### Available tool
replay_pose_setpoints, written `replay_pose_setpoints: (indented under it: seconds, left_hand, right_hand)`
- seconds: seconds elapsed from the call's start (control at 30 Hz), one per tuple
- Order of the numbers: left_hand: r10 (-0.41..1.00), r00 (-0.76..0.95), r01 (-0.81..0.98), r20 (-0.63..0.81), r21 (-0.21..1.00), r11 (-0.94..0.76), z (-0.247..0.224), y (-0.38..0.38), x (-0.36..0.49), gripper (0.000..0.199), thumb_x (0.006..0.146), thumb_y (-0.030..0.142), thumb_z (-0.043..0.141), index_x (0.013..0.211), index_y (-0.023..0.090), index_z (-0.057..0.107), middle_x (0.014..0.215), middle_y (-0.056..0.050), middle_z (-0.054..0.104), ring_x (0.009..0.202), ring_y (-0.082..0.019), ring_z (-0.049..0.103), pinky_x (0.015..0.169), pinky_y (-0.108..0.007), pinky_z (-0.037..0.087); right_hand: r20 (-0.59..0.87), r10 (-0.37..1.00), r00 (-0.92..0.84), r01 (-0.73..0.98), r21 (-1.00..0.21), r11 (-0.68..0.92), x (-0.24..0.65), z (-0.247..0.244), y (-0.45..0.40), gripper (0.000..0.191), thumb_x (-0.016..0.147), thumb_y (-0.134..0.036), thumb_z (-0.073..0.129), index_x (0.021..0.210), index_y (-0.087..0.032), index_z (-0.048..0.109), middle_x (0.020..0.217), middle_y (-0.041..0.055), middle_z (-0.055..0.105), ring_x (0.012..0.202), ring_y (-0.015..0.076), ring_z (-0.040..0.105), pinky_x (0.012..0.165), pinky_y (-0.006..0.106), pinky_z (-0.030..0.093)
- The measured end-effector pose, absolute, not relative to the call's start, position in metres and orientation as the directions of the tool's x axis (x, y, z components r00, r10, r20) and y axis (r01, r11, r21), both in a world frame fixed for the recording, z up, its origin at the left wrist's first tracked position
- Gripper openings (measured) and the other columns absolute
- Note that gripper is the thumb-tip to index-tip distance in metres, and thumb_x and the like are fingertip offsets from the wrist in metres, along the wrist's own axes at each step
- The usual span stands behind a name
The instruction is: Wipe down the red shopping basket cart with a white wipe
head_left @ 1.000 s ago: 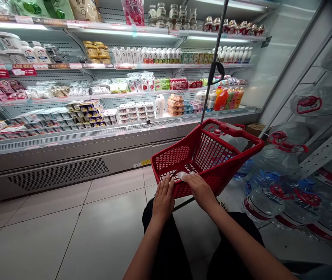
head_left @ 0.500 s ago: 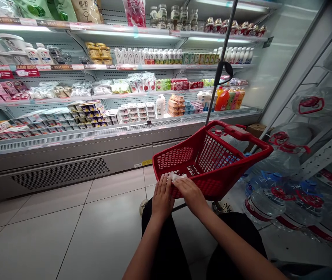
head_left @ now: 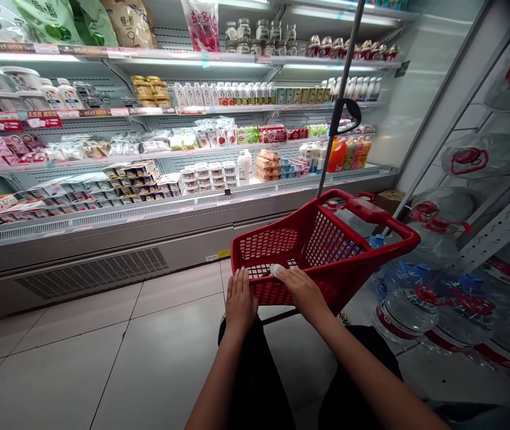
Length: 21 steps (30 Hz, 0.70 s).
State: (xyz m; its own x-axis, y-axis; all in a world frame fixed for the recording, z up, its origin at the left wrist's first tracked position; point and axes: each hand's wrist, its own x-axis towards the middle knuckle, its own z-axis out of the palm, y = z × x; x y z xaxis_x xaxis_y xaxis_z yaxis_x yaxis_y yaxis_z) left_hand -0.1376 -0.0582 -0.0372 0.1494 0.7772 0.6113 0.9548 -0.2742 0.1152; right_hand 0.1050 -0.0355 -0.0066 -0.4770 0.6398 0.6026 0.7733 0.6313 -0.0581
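- Red plastic shopping cart (head_left: 335,285) just in front of the knees, set at an angle, with its handle (head_left: 366,209) toward the right.
- Left hand (head_left: 240,304) laid on the cart's near rim by the left corner, fingers straight and side by side; touching, but impossible to tell whether gripping.
- Right hand (head_left: 305,291) farther right over the same rim, grasping a small white wad (head_left: 276,269) at the fingertips; fabric or paper, impossible to tell.
- White wad at the near rim, between the two hands, closer to the right.
- Dark pole (head_left: 351,54) with a black grip (head_left: 336,115), slanting up behind the cart.
- Beyond, grey-fronted display case (head_left: 201,242) with stacked white tubs (head_left: 208,177), white bottles (head_left: 244,167) and an orange bottle (head_left: 337,154) on the lowest level.
- Off to the right, clear water jugs (head_left: 401,313) with red handles, near the cart.
- Black-clad legs (head_left: 259,382) below both forearms, above pale floor tiles (head_left: 165,358).
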Motion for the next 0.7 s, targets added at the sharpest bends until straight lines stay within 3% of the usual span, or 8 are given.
replay_pose_setpoints:
  seconds: [0.17, 0.3, 0.47, 0.63, 0.7]
  left_hand:
    - [0.777, 0.208, 0.941, 0.595, 0.094, -0.324, -0.034, -0.061, -0.095, 0.090, 0.087, 0.012, 0.053, 0.168, 0.009, 0.015, 0.171, -0.019, 0.034, 0.160, -0.031, 0.029, 0.130, -0.053, 0.029]
    - [0.779, 0.246, 0.934, 0.576, 0.075, -0.350, -0.032, -0.063, -0.071, 0.086, 0.089, 0.017, 0.056, 0.168, 0.011, 0.022, 0.172, -0.016, 0.031, 0.160, -0.034, 0.029, 0.130, -0.055, 0.030]
    - [0.763, 0.301, 0.922, 0.572, 0.030, -0.386, -0.026, -0.066, -0.081, 0.085, 0.089, 0.009, 0.050, 0.169, 0.017, 0.021, 0.173, -0.011, 0.033, 0.156, -0.029, 0.038, 0.128, -0.049, 0.035]
    - [0.772, 0.295, 0.916, 0.564, 0.063, -0.396, -0.016, -0.061, -0.049, 0.084, 0.088, 0.016, 0.057, 0.167, 0.027, 0.031, 0.171, -0.003, 0.036, 0.156, -0.039, 0.035, 0.127, -0.064, 0.031]
    - [0.751, 0.381, 0.873, 0.539, 0.059, -0.485, -0.013, -0.056, -0.031, 0.083, 0.088, 0.016, 0.055, 0.167, 0.021, 0.031, 0.171, -0.004, 0.037, 0.157, -0.034, 0.035, 0.129, -0.056, 0.032]
  right_hand:
    - [0.639, 0.632, -0.437, 0.822, -0.001, 0.570, 0.112, -0.013, -0.043, 0.068, 0.090, 0.003, 0.041, 0.153, -0.018, 0.055, 0.148, 0.0102, 0.066, 0.138, 0.0220, 0.061, 0.125, 0.047, 0.041]
    - [0.652, 0.585, -0.482, 0.794, 0.044, 0.606, 0.097, -0.017, -0.046, 0.062, 0.091, 0.000, 0.043, 0.148, -0.016, 0.060, 0.146, 0.0104, 0.067, 0.136, 0.0211, 0.063, 0.121, 0.042, 0.046]
    - [0.679, 0.604, -0.416, 0.844, 0.041, 0.536, 0.174, -0.007, -0.051, 0.078, 0.087, 0.004, 0.036, 0.159, -0.023, 0.048, 0.153, 0.0064, 0.062, 0.142, 0.0189, 0.057, 0.127, 0.046, 0.039]
    - [0.710, 0.618, -0.338, 0.897, 0.044, 0.440, 0.208, 0.001, -0.055, 0.071, 0.092, -0.002, 0.039, 0.161, -0.020, 0.046, 0.152, 0.0089, 0.063, 0.145, 0.0229, 0.055, 0.127, 0.050, 0.038]
    - [0.686, 0.614, -0.391, 0.876, 0.073, 0.476, 0.191, -0.001, -0.054, 0.070, 0.092, -0.002, 0.039, 0.159, -0.019, 0.048, 0.152, 0.0087, 0.063, 0.144, 0.0223, 0.056, 0.126, 0.048, 0.040]
